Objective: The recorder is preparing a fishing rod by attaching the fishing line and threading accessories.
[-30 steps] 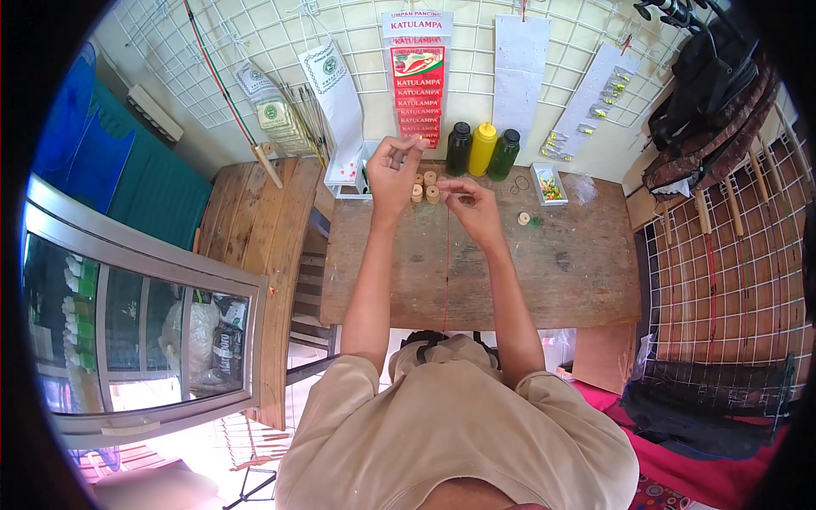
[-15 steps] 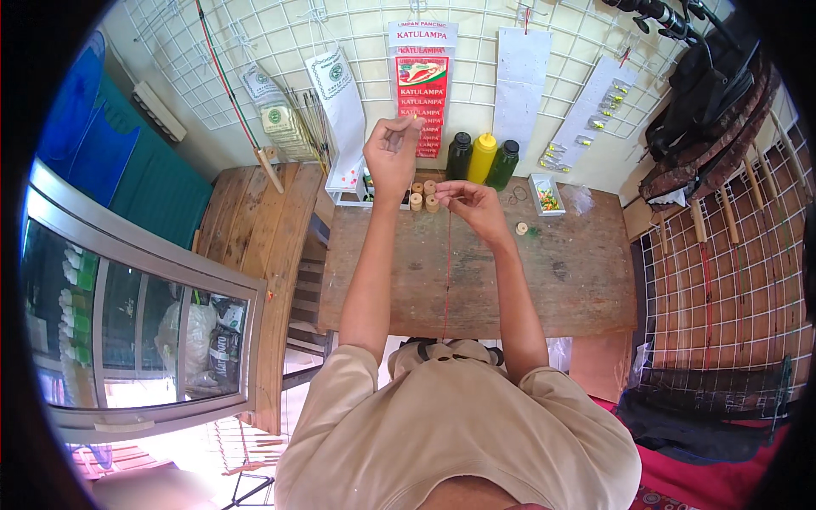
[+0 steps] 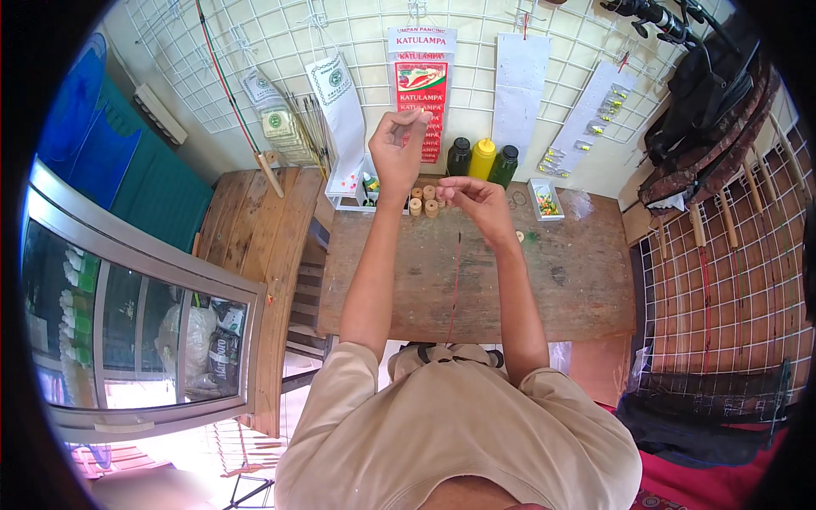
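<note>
- While you hold your left hand [image 3: 399, 149] raised toward twelve o'clock, its fingertips are pinched together on something too thin to make out.
- Your right hand [image 3: 474, 197] sits lower, toward four o'clock of the left one, fingers closed in a narrow pinch at the top end of a thin rod [image 3: 455, 285].
- That rod is dark and slender, reddish along its lower part; its long axis runs nearly straight from twelve to six o'clock, the tip up in your right fingers and the other end down by your chest.
- It lies over the middle of the wooden table [image 3: 578, 280], between your two forearms.
- Compared with half a second ago, your left hand has climbed a little higher against the wire wall grid [image 3: 255, 51]; your right hand has hardly shifted.
- Small round spools [image 3: 422, 200], pale and wood-coloured, stand in a cluster between your wrists, just beside the right hand at nine o'clock.
- Three smooth bottles [image 3: 482, 160], one dark, one yellow and one green, stand in a row at the table's far edge, at one o'clock of the spools.
- A small clear tray [image 3: 544, 200] of bright bits sits at three o'clock of your right hand.
- The tabletop is worn, stained plank wood.
</note>
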`<action>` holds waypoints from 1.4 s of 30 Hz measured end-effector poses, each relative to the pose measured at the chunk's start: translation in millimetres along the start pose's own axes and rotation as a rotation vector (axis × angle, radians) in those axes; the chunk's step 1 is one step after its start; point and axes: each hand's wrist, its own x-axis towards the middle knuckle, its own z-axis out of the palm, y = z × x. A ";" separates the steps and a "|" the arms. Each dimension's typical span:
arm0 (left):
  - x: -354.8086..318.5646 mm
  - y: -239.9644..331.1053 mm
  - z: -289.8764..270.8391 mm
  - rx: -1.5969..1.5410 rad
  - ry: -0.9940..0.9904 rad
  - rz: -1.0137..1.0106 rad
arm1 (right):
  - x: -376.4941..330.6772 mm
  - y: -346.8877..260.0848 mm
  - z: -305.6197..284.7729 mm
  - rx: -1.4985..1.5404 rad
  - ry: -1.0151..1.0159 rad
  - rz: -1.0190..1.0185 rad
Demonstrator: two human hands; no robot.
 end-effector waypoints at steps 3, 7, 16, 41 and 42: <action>-1.8 1.2 2.5 -0.003 -0.008 -0.006 | 1.3 -3.0 -2.5 0.009 0.004 -0.031; -6.7 6.4 7.5 -0.004 -0.026 0.031 | -1.5 -9.9 -2.1 0.063 0.053 -0.063; -17.0 22.7 7.9 -0.038 -0.085 -0.046 | -1.3 -36.7 5.8 0.146 0.082 -0.126; -58.8 69.9 37.8 -0.152 -0.190 -0.093 | -32.9 -96.6 9.0 -0.058 0.221 -0.268; -59.8 70.9 37.4 -0.152 -0.193 -0.089 | -35.1 -94.5 9.2 -0.058 0.228 -0.263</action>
